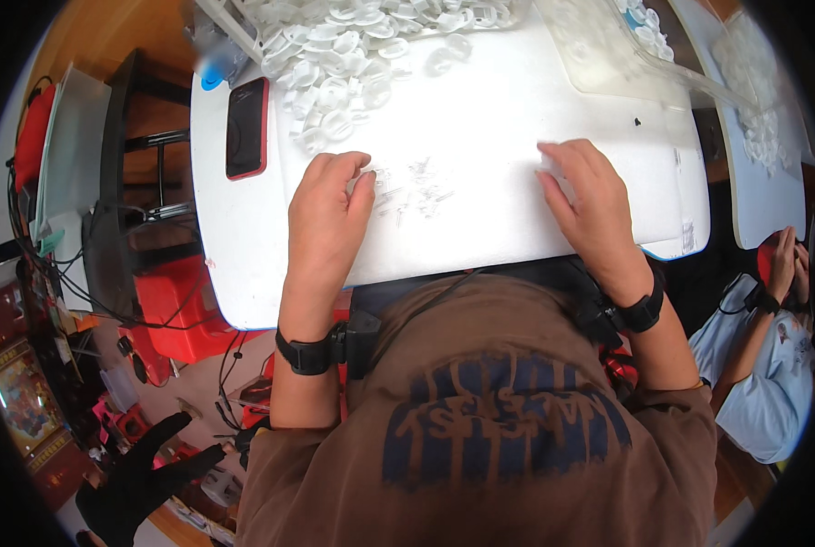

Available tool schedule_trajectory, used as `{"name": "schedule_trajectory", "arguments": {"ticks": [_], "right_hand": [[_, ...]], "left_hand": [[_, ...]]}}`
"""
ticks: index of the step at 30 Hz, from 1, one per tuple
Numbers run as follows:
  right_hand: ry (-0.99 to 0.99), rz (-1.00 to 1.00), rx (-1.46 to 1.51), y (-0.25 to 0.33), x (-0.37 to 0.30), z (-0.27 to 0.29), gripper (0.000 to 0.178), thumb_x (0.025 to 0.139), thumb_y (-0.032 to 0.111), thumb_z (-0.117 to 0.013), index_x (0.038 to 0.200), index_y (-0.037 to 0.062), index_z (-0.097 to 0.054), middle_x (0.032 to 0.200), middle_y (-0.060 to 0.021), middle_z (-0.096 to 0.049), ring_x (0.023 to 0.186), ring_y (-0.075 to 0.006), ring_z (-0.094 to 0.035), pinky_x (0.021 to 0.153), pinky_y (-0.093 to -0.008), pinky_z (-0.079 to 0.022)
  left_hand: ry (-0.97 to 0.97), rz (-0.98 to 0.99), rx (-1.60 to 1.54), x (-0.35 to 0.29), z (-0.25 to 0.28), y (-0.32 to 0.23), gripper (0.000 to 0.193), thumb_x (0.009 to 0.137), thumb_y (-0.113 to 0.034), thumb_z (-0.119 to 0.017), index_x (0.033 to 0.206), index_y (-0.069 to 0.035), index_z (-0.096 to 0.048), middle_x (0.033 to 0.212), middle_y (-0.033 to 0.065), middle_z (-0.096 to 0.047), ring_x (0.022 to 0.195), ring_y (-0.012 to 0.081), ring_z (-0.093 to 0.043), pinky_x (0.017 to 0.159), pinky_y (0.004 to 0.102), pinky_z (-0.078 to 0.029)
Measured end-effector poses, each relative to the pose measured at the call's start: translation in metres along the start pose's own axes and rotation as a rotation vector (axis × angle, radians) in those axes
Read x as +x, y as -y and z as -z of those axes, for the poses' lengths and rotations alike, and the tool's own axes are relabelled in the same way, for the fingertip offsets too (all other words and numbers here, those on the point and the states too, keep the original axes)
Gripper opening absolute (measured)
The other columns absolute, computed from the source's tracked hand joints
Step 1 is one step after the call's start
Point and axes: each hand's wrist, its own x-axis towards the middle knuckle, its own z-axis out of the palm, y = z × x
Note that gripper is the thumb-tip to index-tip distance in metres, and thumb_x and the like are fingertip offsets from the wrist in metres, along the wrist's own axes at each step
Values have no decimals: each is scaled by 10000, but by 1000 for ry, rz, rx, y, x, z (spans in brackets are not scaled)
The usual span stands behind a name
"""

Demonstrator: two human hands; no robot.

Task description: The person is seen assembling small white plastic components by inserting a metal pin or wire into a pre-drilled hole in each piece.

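Note:
My left hand hovers at the near left of the white table, its thumb and forefinger curled with a small gap. No held thing shows there. Close to its fingertips lies a scatter of thin, needle-like pins, clear or silvery. Across from it, my right hand is bent inward, thumb and forefinger apart; I make out nothing held in it. Beyond the left hand spreads a large heap of translucent white plastic pieces, ring-shaped or oval, with a few loose pieces to its right.
A red-edged phone lies at the table's left. A translucent tray stands at the far right, near a small black speck. Red stools are at lower left. Another person's hands rest by a neighbouring table.

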Motion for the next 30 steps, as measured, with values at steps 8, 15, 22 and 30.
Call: {"name": "schedule_trajectory", "arguments": {"ticks": [8, 15, 22, 30], "right_hand": [[-9, 133, -93, -7, -29, 2, 255, 740, -26, -629, 993, 4, -619, 1033, -144, -623, 897, -314, -577, 781, -388, -490], [8, 100, -77, -10, -35, 7, 273, 723, -48, -602, 990, 3, -624, 1056, -155, -624, 935, -322, -579, 813, -384, -491], [-62, -9, 125, -10, -42, 16, 228, 802, 17, -615, 1030, 7, -616, 1021, -156, -621, 907, -312, -582, 802, -384, -483], [48, -466, 820, -4, -44, 35, 265, 862, 86, -630, 1113, 4, -602, 944, -42, -624, 752, -90, -545, 675, -207, -429]], "left_hand": [[-10, -134, 306, 11, -14, -2, 173, 834, -73, -599, 986, 5, -623, 889, 110, -578, 677, 206, -551, 653, 296, -462], [35, -290, 147, 14, -30, -37, 114, 806, -67, -629, 908, -16, -635, 808, 113, -577, 657, 250, -557, 620, 335, -460], [135, -308, 365, 11, -49, -48, 74, 767, -71, -633, 767, -14, -587, 752, 143, -577, 678, 330, -565, 616, 407, -446], [118, -302, 278, 20, -48, -59, 58, 788, -61, -589, 790, -7, -568, 771, 154, -575, 699, 336, -568, 631, 410, -451]]}}
